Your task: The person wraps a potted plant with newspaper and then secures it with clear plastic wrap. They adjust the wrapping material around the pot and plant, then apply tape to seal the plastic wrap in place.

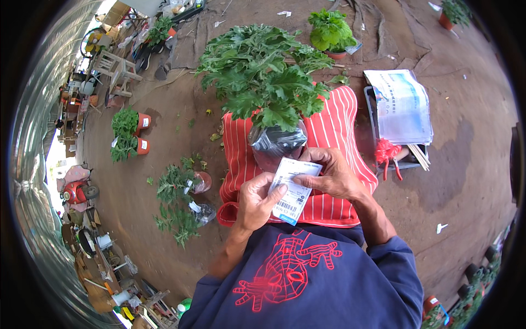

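Observation:
Both hands grip a white printed label (292,187) with a barcode and a blue patch at its lower end. My left hand (257,201) pinches its left edge between thumb and fingers. From the upper right, my right hand (333,174) holds it with the thumb lying across its face. Just beyond the label, a plant pot (277,144) wrapped in clear plastic film stands between my knees. Large green leaves (267,74) of its bushy plant lean away from me. A red cloth with white stripes (335,123) covers my lap; the label hides part of the pot.
At right, a grey crate (372,111) carries stacked newspapers (402,107), red twine (386,150), red-handled pliers (392,166) and thin sticks (419,157). Orange potted plants (141,146) and wrapped plants (201,181) lie at left. A leafy potted plant (333,33) stands ahead.

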Motion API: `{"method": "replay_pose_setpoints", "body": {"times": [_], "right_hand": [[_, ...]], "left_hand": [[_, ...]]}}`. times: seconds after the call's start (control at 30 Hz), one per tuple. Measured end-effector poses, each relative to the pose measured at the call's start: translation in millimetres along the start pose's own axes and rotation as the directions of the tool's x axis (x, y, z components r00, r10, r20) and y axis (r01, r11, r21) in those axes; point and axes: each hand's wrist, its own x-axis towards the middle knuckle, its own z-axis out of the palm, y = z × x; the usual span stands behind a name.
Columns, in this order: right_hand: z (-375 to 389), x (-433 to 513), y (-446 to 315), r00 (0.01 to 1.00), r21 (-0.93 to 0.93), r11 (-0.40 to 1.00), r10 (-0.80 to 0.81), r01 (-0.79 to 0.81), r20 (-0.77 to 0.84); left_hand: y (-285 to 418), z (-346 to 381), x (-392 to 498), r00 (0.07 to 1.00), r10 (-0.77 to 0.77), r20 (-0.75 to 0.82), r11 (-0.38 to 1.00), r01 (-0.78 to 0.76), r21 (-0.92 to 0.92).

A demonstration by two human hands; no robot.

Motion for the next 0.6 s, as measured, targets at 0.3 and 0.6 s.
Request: {"method": "replay_pose_setpoints", "body": {"times": [0.3,0.6], "right_hand": [[25,-17,25,0.952,0.146,0.973,-0.135,0.180,-0.273],[23,-23,20,0.882,-0.416,0.841,-0.442,0.345,-0.164]], "left_hand": [[-26,8,1,0.983,-0.106,-0.151,0.977,0.075,-0.200],[-20,8,2,0.990,-0.141,-0.029,0.941,0.125,-0.316]]}}
